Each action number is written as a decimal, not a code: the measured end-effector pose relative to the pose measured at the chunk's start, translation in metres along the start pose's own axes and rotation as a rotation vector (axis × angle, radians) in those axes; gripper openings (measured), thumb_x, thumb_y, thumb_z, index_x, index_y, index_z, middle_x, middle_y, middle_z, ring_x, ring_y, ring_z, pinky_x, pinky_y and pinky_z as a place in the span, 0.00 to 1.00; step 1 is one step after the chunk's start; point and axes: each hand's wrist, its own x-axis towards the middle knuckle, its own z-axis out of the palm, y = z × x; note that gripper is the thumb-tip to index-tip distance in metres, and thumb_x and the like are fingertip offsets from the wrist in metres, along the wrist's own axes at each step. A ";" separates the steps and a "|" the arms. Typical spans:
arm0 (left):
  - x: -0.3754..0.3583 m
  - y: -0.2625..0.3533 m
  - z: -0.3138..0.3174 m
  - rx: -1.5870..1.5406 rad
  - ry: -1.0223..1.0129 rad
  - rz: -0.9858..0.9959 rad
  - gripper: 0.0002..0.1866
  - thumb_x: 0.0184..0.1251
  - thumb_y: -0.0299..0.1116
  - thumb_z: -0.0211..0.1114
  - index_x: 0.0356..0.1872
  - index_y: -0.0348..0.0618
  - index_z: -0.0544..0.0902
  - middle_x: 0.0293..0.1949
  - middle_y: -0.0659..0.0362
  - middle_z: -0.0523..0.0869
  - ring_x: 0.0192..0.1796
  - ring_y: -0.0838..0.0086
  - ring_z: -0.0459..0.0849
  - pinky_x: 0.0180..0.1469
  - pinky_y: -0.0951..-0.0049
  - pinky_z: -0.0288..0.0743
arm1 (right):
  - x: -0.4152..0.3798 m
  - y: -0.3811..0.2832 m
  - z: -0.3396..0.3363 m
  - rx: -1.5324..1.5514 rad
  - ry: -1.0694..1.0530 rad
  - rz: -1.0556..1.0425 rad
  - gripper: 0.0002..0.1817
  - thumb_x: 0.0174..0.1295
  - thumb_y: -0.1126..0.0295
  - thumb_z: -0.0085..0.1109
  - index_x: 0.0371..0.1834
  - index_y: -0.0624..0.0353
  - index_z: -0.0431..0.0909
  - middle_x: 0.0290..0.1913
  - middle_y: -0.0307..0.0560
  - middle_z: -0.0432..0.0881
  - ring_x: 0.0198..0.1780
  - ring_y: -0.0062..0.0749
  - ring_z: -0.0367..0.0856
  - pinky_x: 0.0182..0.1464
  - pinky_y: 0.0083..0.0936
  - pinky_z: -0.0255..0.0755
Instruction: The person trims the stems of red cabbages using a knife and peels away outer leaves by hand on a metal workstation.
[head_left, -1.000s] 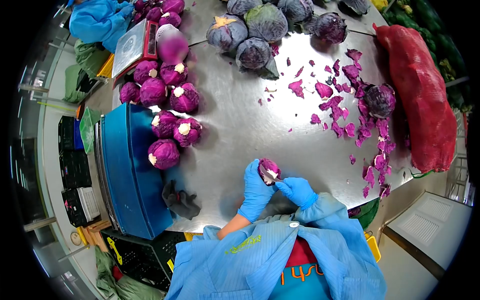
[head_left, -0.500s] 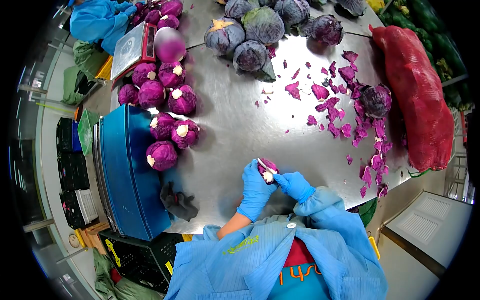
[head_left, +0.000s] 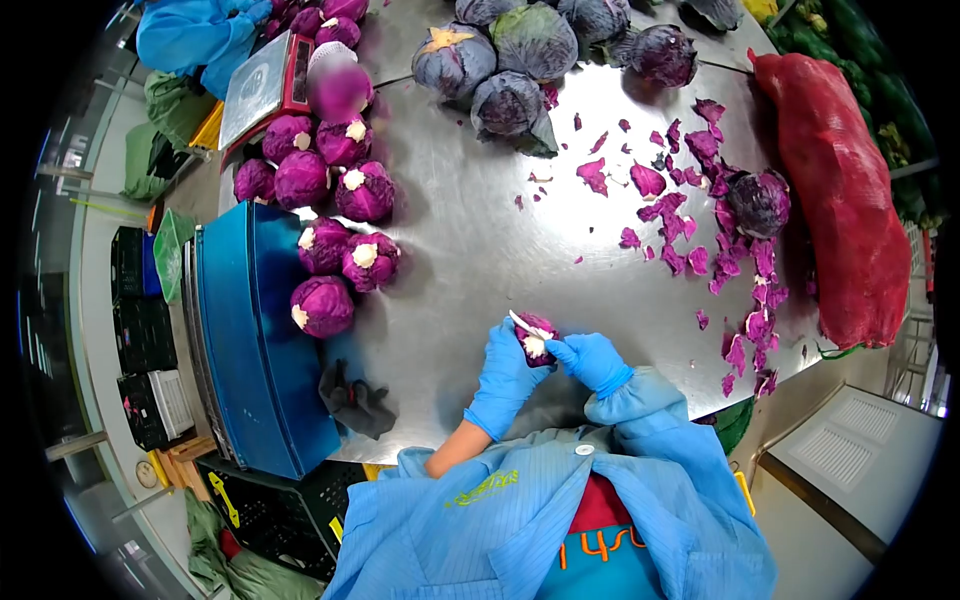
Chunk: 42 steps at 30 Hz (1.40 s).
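Observation:
Near the front of the steel table, my left hand (head_left: 507,368), in a blue glove, is closed round the side of a red cabbage (head_left: 540,326) and holds it with its pale cut stem facing me. My right hand (head_left: 594,362), also gloved in blue, grips a knife (head_left: 525,325); its handle is hidden in the fist. The pale blade lies across the cabbage, close above the white stem. To the left, several trimmed red cabbages (head_left: 322,306) with white stem ends sit in a group.
Untrimmed cabbages (head_left: 505,103) stand at the back of the steel table (head_left: 450,230). Purple leaf scraps (head_left: 700,260) and one dark cabbage (head_left: 758,203) lie right, beside a red mesh sack (head_left: 835,200). At left are a scale (head_left: 257,90), a blue box (head_left: 262,340), a dark cloth (head_left: 357,400) and a co-worker's blue sleeve (head_left: 195,38).
The knife blade has shifted slightly on the cabbage, its tip now a little higher and further left. Both hands keep their hold. The co-worker at the upper left has moved a little.

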 end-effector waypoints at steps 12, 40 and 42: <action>-0.010 0.010 0.000 0.159 0.058 -0.015 0.38 0.36 0.35 0.81 0.51 0.39 0.71 0.47 0.43 0.76 0.50 0.48 0.77 0.52 0.54 0.75 | -0.015 -0.005 0.006 0.421 0.012 0.218 0.26 0.64 0.46 0.60 0.25 0.62 0.82 0.17 0.47 0.78 0.18 0.29 0.77 0.26 0.31 0.74; -0.019 0.006 0.006 0.268 0.125 0.199 0.37 0.44 0.35 0.77 0.57 0.38 0.69 0.51 0.43 0.75 0.53 0.47 0.75 0.55 0.54 0.72 | 0.036 -0.001 -0.024 0.313 -0.038 0.096 0.15 0.53 0.63 0.66 0.40 0.60 0.86 0.31 0.53 0.86 0.35 0.33 0.85 0.40 0.29 0.78; -0.020 -0.007 0.006 0.303 0.167 0.225 0.41 0.42 0.35 0.79 0.59 0.38 0.67 0.53 0.42 0.74 0.54 0.47 0.75 0.55 0.54 0.73 | 0.034 -0.015 -0.028 0.248 -0.016 0.120 0.12 0.53 0.63 0.66 0.36 0.60 0.86 0.31 0.52 0.85 0.35 0.37 0.85 0.39 0.31 0.78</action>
